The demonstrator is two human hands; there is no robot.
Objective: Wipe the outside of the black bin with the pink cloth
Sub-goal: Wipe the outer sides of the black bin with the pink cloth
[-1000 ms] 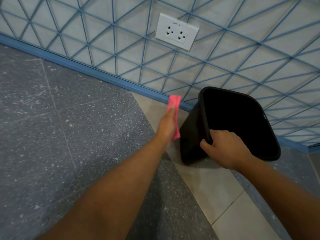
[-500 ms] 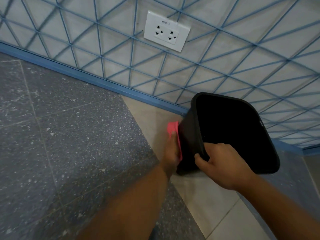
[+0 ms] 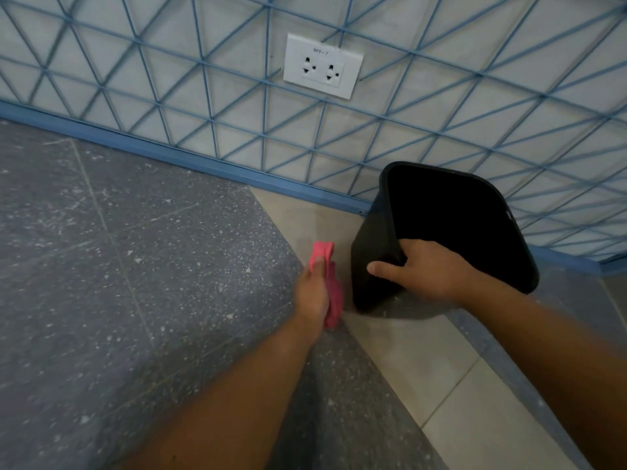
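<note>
Black bin (image 3: 369, 266): tilted on floor (image 3: 135, 266), right hand (image 3: 424, 269) fingers curled over rim. Pink cloth (image 3: 330, 293): gripped in left hand (image 3: 314, 296) fingers, just beside bin.

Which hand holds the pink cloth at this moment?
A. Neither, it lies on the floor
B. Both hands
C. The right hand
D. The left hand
D: the left hand grips the pink cloth, while the right hand grips the black bin at its rim.

The black bin (image 3: 369, 259), open-topped and tilted on the floor by the wall, is seen just right of the crumpled pink cloth (image 3: 328, 286), with a narrow gap between.
</note>
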